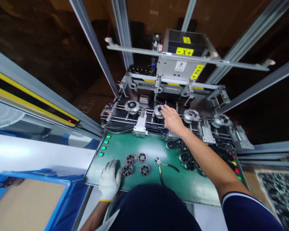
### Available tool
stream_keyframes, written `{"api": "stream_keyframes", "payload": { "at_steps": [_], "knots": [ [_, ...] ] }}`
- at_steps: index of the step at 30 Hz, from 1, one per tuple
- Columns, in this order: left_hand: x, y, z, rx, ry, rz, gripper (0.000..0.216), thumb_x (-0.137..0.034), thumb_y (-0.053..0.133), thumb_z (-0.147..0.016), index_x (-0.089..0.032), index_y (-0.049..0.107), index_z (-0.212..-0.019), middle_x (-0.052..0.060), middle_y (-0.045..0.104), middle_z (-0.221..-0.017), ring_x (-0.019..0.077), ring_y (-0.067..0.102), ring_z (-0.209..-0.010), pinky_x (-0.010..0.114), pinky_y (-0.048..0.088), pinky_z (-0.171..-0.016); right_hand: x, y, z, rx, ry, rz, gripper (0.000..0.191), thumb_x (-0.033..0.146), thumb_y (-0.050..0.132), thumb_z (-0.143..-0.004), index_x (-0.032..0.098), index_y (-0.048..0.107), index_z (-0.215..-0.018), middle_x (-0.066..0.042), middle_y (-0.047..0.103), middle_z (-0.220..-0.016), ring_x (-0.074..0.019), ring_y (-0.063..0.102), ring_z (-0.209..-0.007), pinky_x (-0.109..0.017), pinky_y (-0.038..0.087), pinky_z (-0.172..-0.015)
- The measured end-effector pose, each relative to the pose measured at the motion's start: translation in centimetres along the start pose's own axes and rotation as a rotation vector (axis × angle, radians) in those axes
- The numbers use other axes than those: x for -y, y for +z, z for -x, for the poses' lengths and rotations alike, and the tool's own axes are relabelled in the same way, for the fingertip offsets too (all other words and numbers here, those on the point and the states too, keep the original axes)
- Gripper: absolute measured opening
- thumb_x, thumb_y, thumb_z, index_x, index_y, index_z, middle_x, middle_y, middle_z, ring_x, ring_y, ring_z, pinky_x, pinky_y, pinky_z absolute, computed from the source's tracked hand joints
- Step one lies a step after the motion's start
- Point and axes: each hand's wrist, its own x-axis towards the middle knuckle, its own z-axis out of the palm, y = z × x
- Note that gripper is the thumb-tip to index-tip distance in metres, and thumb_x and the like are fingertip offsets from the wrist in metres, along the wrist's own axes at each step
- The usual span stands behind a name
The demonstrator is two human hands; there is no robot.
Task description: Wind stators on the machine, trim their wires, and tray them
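As a round fixture (pixel 157 111) lies partly beneath the outstretched right hand (pixel 173 121), grip's unclear.

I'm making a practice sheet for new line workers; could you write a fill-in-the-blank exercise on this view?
1. The white glove is on the person's ____ hand.
2. The bare hand is at the ____ round fixture counting from the left.
3. Between the glove and the pliers lie ____ ring-shaped parts.
4. The tabletop is coloured ____.

Missing words: left; second; four; green.
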Motion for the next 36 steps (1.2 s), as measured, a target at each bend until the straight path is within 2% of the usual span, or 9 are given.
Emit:
{"api": "stream_keyframes", "payload": {
  "at_steps": [3, 7, 10, 15, 21, 26, 29, 32, 36],
  "knots": [
    [-0.1, -0.1, -0.2, 0.014, 0.004, 0.000, 0.047, -0.044, 0.041, -0.104, -0.012, 0.057, -0.134, 0.019, 0.066, -0.131, 0.0347, 0.060, -0.121, 0.047, 0.047, -0.098, 6.5, 2.4, 6.1, -0.107, -0.001, -0.055, 0.045, 0.013, 0.042, -0.099, 0.007, 0.061, -0.139, -0.018, 0.054, -0.151, -0.0293, 0.041, -0.149, -0.056, 0.035, -0.123],
    [-0.3, -0.5, -0.6, 0.025, 0.015, 0.009, 0.048, -0.045, 0.040, -0.104, -0.012, 0.059, -0.132, 0.020, 0.066, -0.129, 0.0353, 0.061, -0.119, 0.048, 0.047, -0.097, 13.4, 5.8, 16.5, -0.152, -0.046, -0.113, 0.033, 0.027, 0.050, -0.102, 0.019, 0.071, -0.126, -0.009, 0.071, -0.131, -0.0216, 0.064, -0.128, -0.038, 0.055, -0.108],
    [-0.5, -0.6, -0.8, 0.030, 0.009, 0.008, 0.048, -0.046, 0.040, -0.103, -0.012, 0.060, -0.130, 0.021, 0.066, -0.130, 0.0358, 0.061, -0.117, 0.049, 0.048, -0.096, 12.2, 6.2, 23.2, -0.205, 0.105, -0.085, 0.029, 0.022, 0.053, -0.101, 0.019, 0.073, -0.122, -0.012, 0.075, -0.122, -0.0252, 0.068, -0.120, -0.042, 0.060, -0.100],
    [-0.6, -0.6, -1.0, 0.040, -0.005, 0.011, 0.048, -0.046, 0.039, -0.103, -0.014, 0.060, -0.131, 0.020, 0.065, -0.131, 0.0360, 0.059, -0.121, 0.050, 0.047, -0.098, 4.7, 4.2, 29.2, -0.246, 0.433, 0.032, 0.027, 0.025, 0.055, -0.101, 0.016, 0.073, -0.118, -0.020, 0.068, -0.130, -0.0351, 0.059, -0.132, -0.059, 0.051, -0.108],
    [-0.6, -0.6, -1.0, 0.052, -0.007, 0.010, 0.048, -0.045, 0.039, -0.103, -0.014, 0.060, -0.132, 0.020, 0.065, -0.132, 0.0354, 0.059, -0.121, 0.050, 0.047, -0.100, 2.6, 4.2, 27.9, -0.125, 0.562, 0.054, 0.029, 0.019, 0.062, -0.091, 0.013, 0.073, -0.117, -0.022, 0.033, -0.164, -0.0432, 0.025, -0.154, -0.066, 0.037, -0.115],
    [-0.6, -0.5, -0.7, 0.049, -0.013, 0.004, 0.047, -0.045, 0.039, -0.103, -0.016, 0.059, -0.133, 0.018, 0.064, -0.133, 0.0343, 0.058, -0.124, 0.049, 0.046, -0.102, 2.8, 4.9, 25.4, -0.048, 0.614, 0.019, 0.029, 0.002, 0.056, -0.081, 0.010, 0.075, -0.101, -0.023, 0.031, -0.165, -0.0466, 0.019, -0.155, -0.072, 0.030, -0.115],
    [-0.5, -0.4, -0.5, 0.029, -0.036, 0.002, 0.044, -0.045, 0.041, -0.102, -0.018, 0.059, -0.132, 0.017, 0.065, -0.132, 0.0336, 0.060, -0.121, 0.050, 0.046, -0.102, 3.4, 5.1, 24.9, -0.065, 0.617, -0.006, 0.028, 0.002, 0.049, -0.087, 0.014, 0.073, -0.085, -0.019, 0.038, -0.162, -0.0442, 0.022, -0.155, -0.074, 0.030, -0.114],
    [-0.1, -0.1, -0.3, 0.023, -0.040, -0.004, 0.042, -0.044, 0.040, -0.102, -0.019, 0.060, -0.130, 0.016, 0.066, -0.132, 0.0338, 0.061, -0.120, 0.051, 0.046, -0.101, 3.8, 4.3, 24.5, -0.103, 0.569, -0.060, 0.024, 0.013, 0.052, -0.094, 0.017, 0.072, -0.080, -0.020, 0.051, -0.153, -0.0422, 0.038, -0.148, -0.070, 0.040, -0.109],
    [0.8, 0.6, -0.1, 0.038, -0.004, -0.020, 0.042, -0.042, 0.039, -0.103, -0.019, 0.057, -0.132, 0.016, 0.066, -0.132, 0.0341, 0.061, -0.121, 0.050, 0.049, -0.098, 1.2, -0.4, 21.2, -0.109, 0.398, -0.218, 0.025, 0.034, 0.056, -0.101, 0.021, 0.075, -0.092, -0.014, 0.067, -0.135, -0.0268, 0.067, -0.121, -0.043, 0.059, -0.097]
  ]
}}
